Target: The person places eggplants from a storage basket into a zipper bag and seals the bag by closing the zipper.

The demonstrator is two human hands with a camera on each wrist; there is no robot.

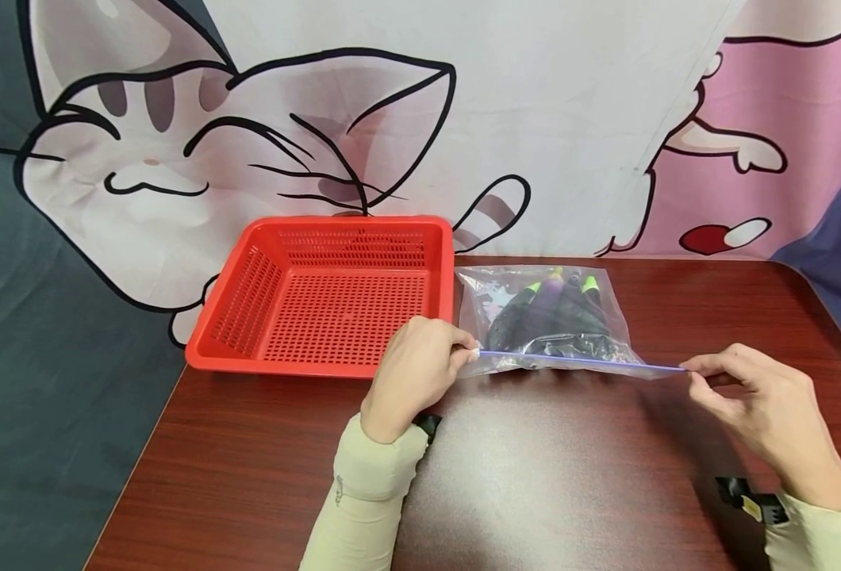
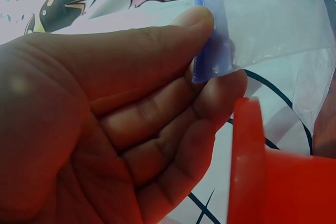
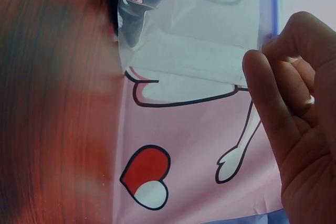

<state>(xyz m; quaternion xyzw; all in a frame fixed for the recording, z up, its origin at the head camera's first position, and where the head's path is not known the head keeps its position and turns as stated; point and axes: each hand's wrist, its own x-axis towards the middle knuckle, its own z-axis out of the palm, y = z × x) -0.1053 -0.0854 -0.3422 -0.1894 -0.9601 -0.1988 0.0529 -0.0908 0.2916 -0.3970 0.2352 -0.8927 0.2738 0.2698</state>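
A clear zip bag (image 1: 474, 309) with a blue seal strip (image 1: 577, 361) lies on its side on the table, holding several dark purple eggplants (image 1: 545, 313) with green tips. My left hand (image 1: 420, 369) pinches the left end of the strip between thumb and fingers. In the left wrist view the thumb lies over that blue corner (image 2: 210, 61). At the strip's other end, my right hand (image 1: 763, 404) pinches the corner with thumb and index finger. The strip is stretched straight between both hands, its edge raised toward me.
A red perforated basket (image 1: 349, 317) stands to the left of the bag, with my left hand over its front right corner. Behind the brown table (image 1: 263, 444) hangs a cartoon-printed cloth (image 1: 570, 119).
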